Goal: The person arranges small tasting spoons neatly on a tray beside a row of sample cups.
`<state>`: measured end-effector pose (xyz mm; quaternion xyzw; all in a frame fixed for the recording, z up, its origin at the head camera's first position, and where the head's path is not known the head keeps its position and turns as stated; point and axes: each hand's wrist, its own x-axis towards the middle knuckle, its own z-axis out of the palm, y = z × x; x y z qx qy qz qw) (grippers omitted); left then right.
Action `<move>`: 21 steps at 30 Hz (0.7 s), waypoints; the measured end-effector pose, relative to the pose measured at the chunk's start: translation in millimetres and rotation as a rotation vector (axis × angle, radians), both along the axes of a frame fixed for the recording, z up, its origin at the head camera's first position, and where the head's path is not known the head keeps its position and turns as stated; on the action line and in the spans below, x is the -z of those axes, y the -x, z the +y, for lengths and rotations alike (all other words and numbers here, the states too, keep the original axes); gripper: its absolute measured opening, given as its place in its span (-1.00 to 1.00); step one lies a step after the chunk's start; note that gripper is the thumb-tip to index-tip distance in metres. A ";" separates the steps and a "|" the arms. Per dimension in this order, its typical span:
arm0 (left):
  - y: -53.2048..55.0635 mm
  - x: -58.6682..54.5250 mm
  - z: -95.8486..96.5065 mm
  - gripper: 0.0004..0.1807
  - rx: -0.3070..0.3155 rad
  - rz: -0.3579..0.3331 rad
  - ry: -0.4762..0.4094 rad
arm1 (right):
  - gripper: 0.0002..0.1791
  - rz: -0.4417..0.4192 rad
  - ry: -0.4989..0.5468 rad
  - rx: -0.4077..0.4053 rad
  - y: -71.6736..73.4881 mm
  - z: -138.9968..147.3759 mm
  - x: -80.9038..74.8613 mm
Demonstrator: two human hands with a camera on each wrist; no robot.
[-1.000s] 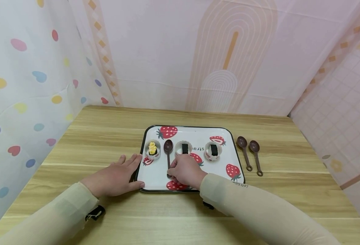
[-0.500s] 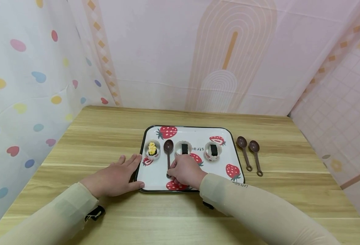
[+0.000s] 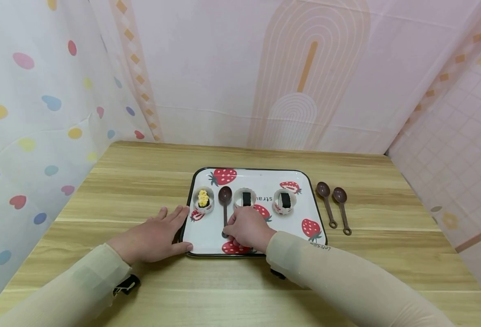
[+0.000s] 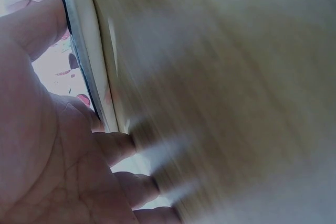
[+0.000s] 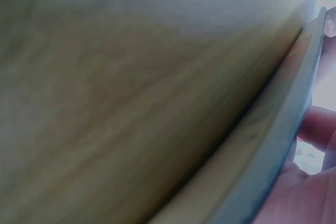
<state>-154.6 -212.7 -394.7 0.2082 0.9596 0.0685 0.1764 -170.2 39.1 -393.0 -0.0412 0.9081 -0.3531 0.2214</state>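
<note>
In the head view, my right hand [image 3: 249, 228] pinches the handle end of a brown spoon [image 3: 225, 195], which lies upright across the tray with its bowl pointing away from me. The white strawberry-print tray [image 3: 281, 238] has a black rim. My left hand [image 3: 152, 237] lies spread at the tray's left edge, thumb and fingertips touching the rim. Left of the spoon stands a paper cup [image 3: 204, 210] holding a dark piece topped with yellow. To its right, a second cup [image 3: 239, 196] with a black-wrapped piece is partly hidden by my right hand.
A third cup [image 3: 283, 210] with a black-wrapped piece stands on the tray's right half. Two more brown spoons, a left one [image 3: 323, 190] and a right one [image 3: 340, 196], lie on the wooden table [image 3: 150, 168] beside the tray. Patterned curtains hang behind and at both sides.
</note>
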 end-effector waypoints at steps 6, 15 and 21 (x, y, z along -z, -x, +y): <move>0.2 1.0 0.6 0.17 -0.007 -0.007 -0.006 | -0.78 -0.018 0.006 0.015 -0.8 -0.5 -0.9; 0.3 0.8 0.7 0.17 -0.002 0.002 -0.002 | -0.76 -0.003 -0.022 0.006 0.0 -0.4 -0.5; -0.2 0.5 0.6 0.16 0.004 0.002 -0.004 | -0.76 -0.002 -0.022 0.000 0.5 -0.4 0.0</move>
